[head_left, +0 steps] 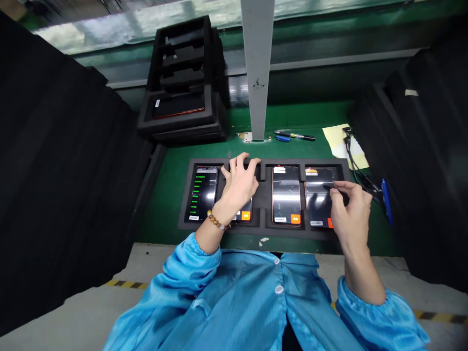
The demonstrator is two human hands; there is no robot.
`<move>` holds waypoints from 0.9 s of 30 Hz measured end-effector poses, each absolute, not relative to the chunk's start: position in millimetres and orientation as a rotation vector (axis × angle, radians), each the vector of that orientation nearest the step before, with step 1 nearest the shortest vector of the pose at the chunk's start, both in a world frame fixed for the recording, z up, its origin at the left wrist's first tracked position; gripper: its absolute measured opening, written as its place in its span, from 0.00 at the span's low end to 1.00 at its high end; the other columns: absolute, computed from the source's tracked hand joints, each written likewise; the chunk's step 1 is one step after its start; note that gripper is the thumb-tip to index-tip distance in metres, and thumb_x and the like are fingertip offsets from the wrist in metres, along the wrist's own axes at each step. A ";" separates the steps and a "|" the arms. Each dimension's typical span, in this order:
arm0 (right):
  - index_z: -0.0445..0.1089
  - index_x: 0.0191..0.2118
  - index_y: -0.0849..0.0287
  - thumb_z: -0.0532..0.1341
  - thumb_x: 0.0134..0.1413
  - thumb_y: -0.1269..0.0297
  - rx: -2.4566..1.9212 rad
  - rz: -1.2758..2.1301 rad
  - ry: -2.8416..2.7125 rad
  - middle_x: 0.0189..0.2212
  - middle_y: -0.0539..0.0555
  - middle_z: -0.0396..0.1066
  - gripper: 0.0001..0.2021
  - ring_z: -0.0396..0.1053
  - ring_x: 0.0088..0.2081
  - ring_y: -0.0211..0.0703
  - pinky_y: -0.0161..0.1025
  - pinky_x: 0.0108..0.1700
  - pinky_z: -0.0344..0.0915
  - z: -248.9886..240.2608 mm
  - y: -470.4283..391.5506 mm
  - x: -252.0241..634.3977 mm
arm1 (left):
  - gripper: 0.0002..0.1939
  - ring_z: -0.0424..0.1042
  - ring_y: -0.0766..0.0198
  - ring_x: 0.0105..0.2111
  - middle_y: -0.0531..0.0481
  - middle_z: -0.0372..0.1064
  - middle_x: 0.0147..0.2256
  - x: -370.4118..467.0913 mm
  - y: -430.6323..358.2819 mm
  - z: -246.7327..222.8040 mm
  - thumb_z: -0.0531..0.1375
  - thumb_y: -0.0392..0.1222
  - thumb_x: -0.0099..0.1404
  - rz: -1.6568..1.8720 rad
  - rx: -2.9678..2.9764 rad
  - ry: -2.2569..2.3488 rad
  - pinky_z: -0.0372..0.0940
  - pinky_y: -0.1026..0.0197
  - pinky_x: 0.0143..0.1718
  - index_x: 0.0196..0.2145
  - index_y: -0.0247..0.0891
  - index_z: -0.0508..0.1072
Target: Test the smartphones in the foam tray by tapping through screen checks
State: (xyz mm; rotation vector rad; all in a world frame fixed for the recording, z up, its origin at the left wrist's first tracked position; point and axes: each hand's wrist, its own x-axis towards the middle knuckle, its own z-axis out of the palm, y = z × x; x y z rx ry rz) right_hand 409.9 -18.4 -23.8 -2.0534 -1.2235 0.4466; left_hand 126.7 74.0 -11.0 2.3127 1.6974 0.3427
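Observation:
A black foam tray (pixel 263 195) lies in front of me with several smartphones in its slots. My left hand (pixel 239 185), a beaded bracelet at its wrist, hovers with spread fingers over the second phone (pixel 245 214) and hides much of it. At the right end, the thumb and index finger of my right hand (pixel 351 209) close on the right edge of a dark-screened phone (pixel 319 200). Between my hands rests another phone (pixel 286 195) with an orange corner mark. Green lines show on the screen of the leftmost phone (pixel 202 195).
Stacked black foam trays (pixel 183 117) stand at the back left. A grey post (pixel 258 73) rises behind the tray. Pens (pixel 294 135), yellow paper (pixel 334 139) and a black cable (pixel 353 156) lie at the back right. Tall black stacks flank both sides.

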 end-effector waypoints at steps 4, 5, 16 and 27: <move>0.71 0.58 0.54 0.57 0.67 0.50 -2.022 0.419 -1.327 0.58 0.63 0.78 0.21 0.62 0.68 0.65 0.70 0.71 0.54 -15.4 -23.4 402.7 | 0.29 0.60 0.31 0.66 0.31 0.58 0.68 127.1 73.1 -8.7 0.58 0.31 0.68 0.339 2.302 1.716 0.62 0.16 0.60 0.65 0.44 0.68; 0.70 0.59 0.55 0.57 0.67 0.51 -2.007 0.374 -1.380 0.60 0.63 0.77 0.21 0.61 0.69 0.65 0.70 0.71 0.52 -13.1 -24.8 396.3 | 0.29 0.60 0.31 0.65 0.31 0.58 0.67 127.5 73.1 -8.5 0.58 0.30 0.67 0.342 2.297 1.721 0.63 0.17 0.60 0.65 0.44 0.68; 0.70 0.61 0.56 0.55 0.72 0.53 -1.864 0.394 -1.742 0.54 0.64 0.80 0.20 0.66 0.63 0.64 0.65 0.68 0.54 -17.2 -15.5 323.5 | 0.32 0.61 0.36 0.66 0.35 0.58 0.66 112.4 68.6 -6.0 0.66 0.40 0.66 0.523 2.249 1.659 0.65 0.28 0.65 0.66 0.45 0.66; 0.69 0.59 0.52 0.57 0.69 0.48 -1.830 0.669 -1.536 0.60 0.63 0.76 0.20 0.66 0.66 0.63 0.68 0.71 0.56 -12.9 -14.8 318.7 | 0.36 0.62 0.37 0.66 0.38 0.60 0.65 110.5 68.2 -0.8 0.67 0.40 0.62 0.572 2.176 1.573 0.63 0.30 0.66 0.66 0.47 0.66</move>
